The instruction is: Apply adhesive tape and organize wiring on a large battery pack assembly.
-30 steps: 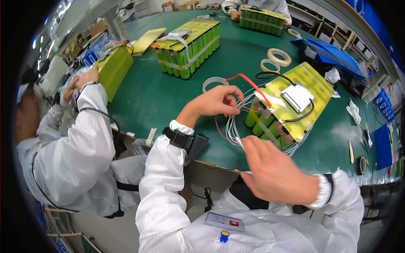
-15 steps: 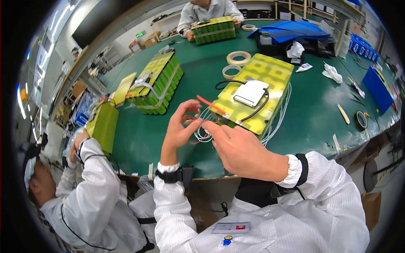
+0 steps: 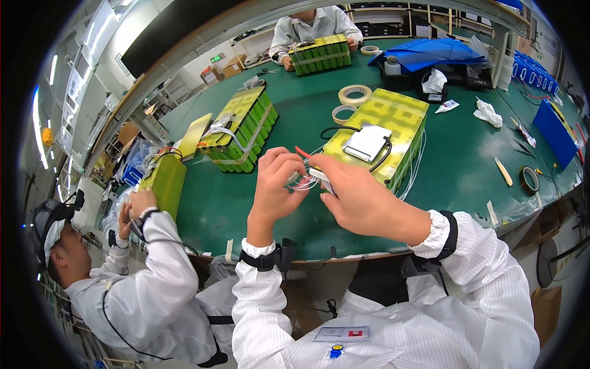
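In front of me lies a battery pack (image 3: 402, 109) with a yellow top sheet and green cells. On it sits a white rectangular module (image 3: 367, 142) with black cables. My left hand (image 3: 276, 186) is closed, its curled fingers holding a loop of thin white wires (image 3: 300, 182) at the pack's near left corner. Between the thumb and fingers of my right hand (image 3: 372, 200) is a white connector (image 3: 319, 174), from which thin wires run. A thick red wire (image 3: 302, 151) sticks up just beyond my fingers. My fingertips partly hide the wires.
Another battery pack (image 3: 243, 130) stands to the left. A co-worker at left handles a yellow-green pack (image 3: 165, 181); another person holds a pack (image 3: 321, 56) at the far side. Tape rolls (image 3: 354, 94), a dark tape roll (image 3: 528, 178) and a knife-like tool (image 3: 503, 171) lie on the green table (image 3: 455, 184).
My left fingers have curled in around the white wires. The white connector now shows in my right hand. The whole view has shifted slightly, and the co-worker's hands at left have moved.
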A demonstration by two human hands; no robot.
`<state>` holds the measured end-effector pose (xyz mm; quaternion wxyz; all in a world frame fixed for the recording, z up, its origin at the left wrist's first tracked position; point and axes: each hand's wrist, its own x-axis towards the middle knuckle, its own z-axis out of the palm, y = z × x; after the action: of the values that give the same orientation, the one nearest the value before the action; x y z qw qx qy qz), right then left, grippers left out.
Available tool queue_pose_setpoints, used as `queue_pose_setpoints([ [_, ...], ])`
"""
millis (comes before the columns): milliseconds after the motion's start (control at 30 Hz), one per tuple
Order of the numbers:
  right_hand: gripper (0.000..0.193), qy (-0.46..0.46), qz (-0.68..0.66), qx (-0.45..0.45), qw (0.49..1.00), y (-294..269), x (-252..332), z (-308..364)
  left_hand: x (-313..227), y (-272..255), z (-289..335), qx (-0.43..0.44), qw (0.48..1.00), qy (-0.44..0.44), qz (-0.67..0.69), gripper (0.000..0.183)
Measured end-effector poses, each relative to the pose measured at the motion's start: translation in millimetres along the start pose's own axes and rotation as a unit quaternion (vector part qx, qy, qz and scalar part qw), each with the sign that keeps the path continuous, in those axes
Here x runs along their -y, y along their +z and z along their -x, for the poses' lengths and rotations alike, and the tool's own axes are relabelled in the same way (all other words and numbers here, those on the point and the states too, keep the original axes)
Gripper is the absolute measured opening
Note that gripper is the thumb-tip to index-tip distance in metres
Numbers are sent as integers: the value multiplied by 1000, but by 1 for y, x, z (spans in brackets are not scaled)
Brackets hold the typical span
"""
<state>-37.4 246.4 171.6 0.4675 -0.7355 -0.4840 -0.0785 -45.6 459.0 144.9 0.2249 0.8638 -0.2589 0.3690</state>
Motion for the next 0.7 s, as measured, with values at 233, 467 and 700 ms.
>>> queue_pose_setpoints([
  [233,66,-2,180,80,980,12,9,7,17,21,-3,-96,989,-114,-15,27],
  [467,52,34,81,12,996,6,1,3,16,20,-12,-64,980,-177,66,27],
  [700,50,130,-65,38,989,-24,-8,-10,25,8,-23,17,982,-133,130,26],
])
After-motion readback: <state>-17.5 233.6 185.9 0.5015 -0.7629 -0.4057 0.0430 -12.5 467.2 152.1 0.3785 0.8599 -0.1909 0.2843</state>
